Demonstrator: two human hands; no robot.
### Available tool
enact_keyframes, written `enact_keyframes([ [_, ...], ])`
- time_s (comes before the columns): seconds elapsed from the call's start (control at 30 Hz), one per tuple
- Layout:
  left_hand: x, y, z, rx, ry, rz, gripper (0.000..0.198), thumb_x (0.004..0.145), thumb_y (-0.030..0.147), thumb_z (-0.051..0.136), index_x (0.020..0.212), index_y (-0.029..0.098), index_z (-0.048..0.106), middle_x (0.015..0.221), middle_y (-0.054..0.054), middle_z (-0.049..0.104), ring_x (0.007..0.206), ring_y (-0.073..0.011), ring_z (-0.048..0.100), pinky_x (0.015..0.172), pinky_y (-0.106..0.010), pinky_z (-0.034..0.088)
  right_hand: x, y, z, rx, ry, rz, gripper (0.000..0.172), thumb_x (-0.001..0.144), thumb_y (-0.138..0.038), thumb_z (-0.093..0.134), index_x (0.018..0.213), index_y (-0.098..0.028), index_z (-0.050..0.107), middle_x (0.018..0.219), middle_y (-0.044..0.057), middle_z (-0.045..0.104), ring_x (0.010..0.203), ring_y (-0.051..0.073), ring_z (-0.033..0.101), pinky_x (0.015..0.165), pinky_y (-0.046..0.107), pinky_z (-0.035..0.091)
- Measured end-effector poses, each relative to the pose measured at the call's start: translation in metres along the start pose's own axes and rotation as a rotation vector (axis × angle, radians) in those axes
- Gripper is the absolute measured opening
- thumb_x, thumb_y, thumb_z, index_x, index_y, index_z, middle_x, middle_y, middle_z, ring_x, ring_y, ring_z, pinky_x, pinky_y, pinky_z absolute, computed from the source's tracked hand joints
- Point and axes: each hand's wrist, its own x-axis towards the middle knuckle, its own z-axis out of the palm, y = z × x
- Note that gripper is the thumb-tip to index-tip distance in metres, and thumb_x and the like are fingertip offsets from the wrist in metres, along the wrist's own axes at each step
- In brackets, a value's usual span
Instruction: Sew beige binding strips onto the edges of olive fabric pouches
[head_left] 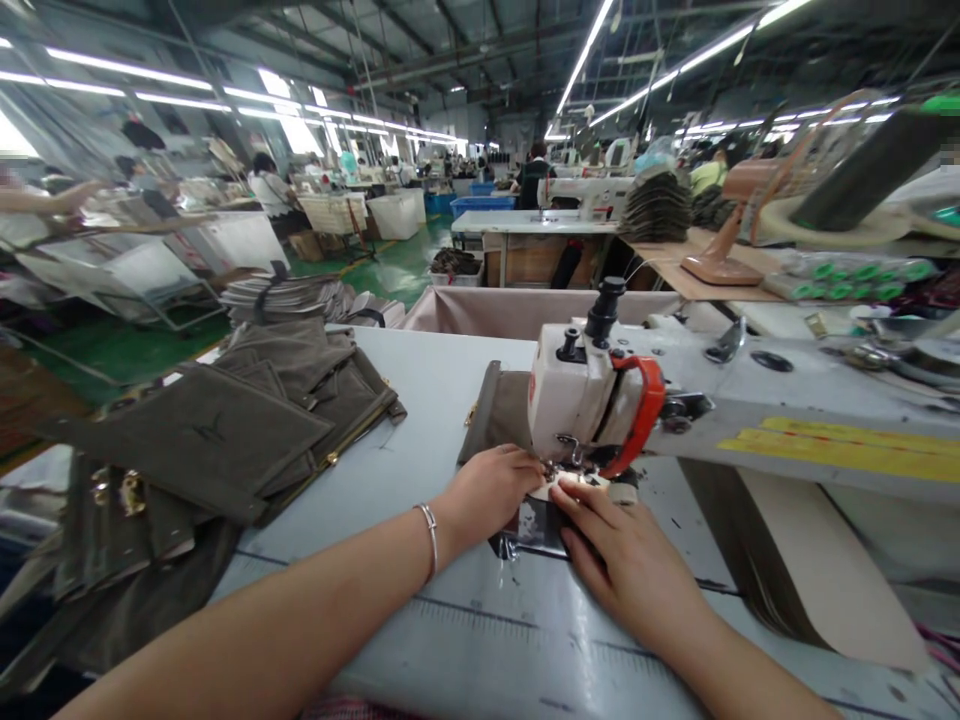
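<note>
A grey-brown fabric piece (504, 405) lies under the head of a white sewing machine (566, 390) with a red curved guard. A pale edge (551, 488) of the work shows beside the presser foot. My left hand (491, 500), with a silver bracelet at the wrist, presses on the fabric left of the needle, its fingers close together and curled. From the right, my right hand (626, 545) has its fingertips on the pale edge, with the thumb lower down against the work. The needle tip and the left fingertips are partly hidden.
Stacked grey-brown fabric pouches (225, 430) with gold zip pulls pile up at left. Long fabric panels (795, 570) lie beneath the machine arm at right. Behind are a pink-lined bin (495, 310) and an orange fan base (720, 270). Other people work farther back.
</note>
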Motion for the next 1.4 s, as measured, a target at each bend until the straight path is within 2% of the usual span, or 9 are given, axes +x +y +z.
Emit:
enact_keyframes([
  [0.33,0.007,-0.012,0.002,0.109,-0.042,-0.043,0.021,0.091,0.016,0.054,0.109,0.018,0.063,0.11,-0.006,0.064,0.108,-0.0192,0.056,0.099,-0.032,0.041,0.002,0.0,-0.001,0.024,0.033,0.006,0.04,0.092,-0.029,0.044,0.131,-0.023,0.048,0.135,0.009,0.05,0.114,0.025,0.051,0.095,0.046,0.043],
  [0.53,-0.02,-0.033,-0.03,0.174,-0.009,-0.229,0.021,0.089,0.01,0.051,0.104,0.015,0.066,0.095,-0.009,0.06,0.092,-0.0214,0.056,0.085,-0.035,0.047,0.0,0.002,-0.008,0.081,0.037,-0.036,0.03,0.092,-0.025,0.046,0.12,-0.023,0.056,0.123,0.007,0.058,0.11,0.022,0.054,0.094,0.044,0.046],
  [0.67,-0.081,0.009,-0.044,0.077,-0.006,-0.312,0.022,0.085,0.011,0.056,0.102,0.02,0.067,0.094,-0.004,0.058,0.094,-0.019,0.054,0.089,-0.034,0.045,-0.008,-0.027,-0.017,0.15,0.016,-0.112,0.032,0.092,-0.024,0.047,0.123,-0.027,0.055,0.125,0.003,0.058,0.115,0.019,0.051,0.099,0.041,0.044],
  [0.83,-0.139,0.074,-0.042,-0.157,0.038,-0.403,0.026,0.088,0.02,0.059,0.113,0.023,0.063,0.104,-0.005,0.056,0.101,-0.0185,0.052,0.092,-0.033,0.045,-0.016,-0.067,-0.008,0.213,-0.018,-0.232,0.037,0.092,-0.024,0.048,0.129,-0.026,0.051,0.135,0.004,0.052,0.122,0.02,0.047,0.1,0.043,0.044],
  [0.97,-0.156,0.078,-0.043,-0.125,0.06,-0.484,0.032,0.092,0.026,0.054,0.123,0.028,0.058,0.121,-0.006,0.055,0.115,-0.0223,0.049,0.101,-0.04,0.041,-0.019,-0.071,0.002,0.204,-0.022,-0.258,0.037,0.092,-0.023,0.049,0.128,-0.026,0.052,0.134,0.004,0.053,0.12,0.02,0.048,0.099,0.043,0.044],
  [1.07,-0.165,0.064,-0.043,-0.088,0.235,-0.782,0.049,0.088,0.033,0.058,0.136,0.028,0.046,0.14,-0.008,0.042,0.132,-0.0289,0.036,0.111,-0.051,0.029,-0.018,-0.068,0.002,0.203,-0.021,-0.254,0.037,0.091,-0.022,0.05,0.127,-0.027,0.054,0.133,0.004,0.053,0.12,0.02,0.048,0.099,0.042,0.044],
  [1.2,-0.166,0.045,-0.042,-0.496,0.478,-1.053,0.074,0.082,0.031,0.065,0.144,0.025,0.027,0.147,-0.012,0.036,0.129,-0.0274,0.043,0.106,-0.048,0.038,-0.015,-0.074,0.0,0.227,0.0,-0.203,0.033,0.091,-0.023,0.05,0.124,-0.026,0.055,0.127,0.005,0.057,0.116,0.021,0.051,0.098,0.042,0.045],
  [1.33,-0.151,0.044,-0.05,-1.045,0.556,-1.095,0.086,0.074,0.03,0.074,0.145,0.017,0.026,0.137,-0.018,0.048,0.112,-0.0277,0.057,0.095,-0.044,0.048,-0.011,-0.095,0.0,0.239,0.023,-0.089,0.037,0.089,-0.034,0.053,0.125,-0.024,0.053,0.117,0.007,0.061,0.109,0.022,0.055,0.095,0.043,0.048],
  [1.4,-0.141,0.054,-0.056,-1.298,0.555,-1.007,0.08,0.076,0.03,0.074,0.143,0.015,0.032,0.128,-0.018,0.056,0.11,-0.0285,0.059,0.097,-0.044,0.046,-0.01,-0.11,0.0,0.24,0.057,-0.062,0.057,0.081,-0.047,0.062,0.13,-0.021,0.05,0.119,0.011,0.06,0.108,0.027,0.056,0.091,0.046,0.05],
])
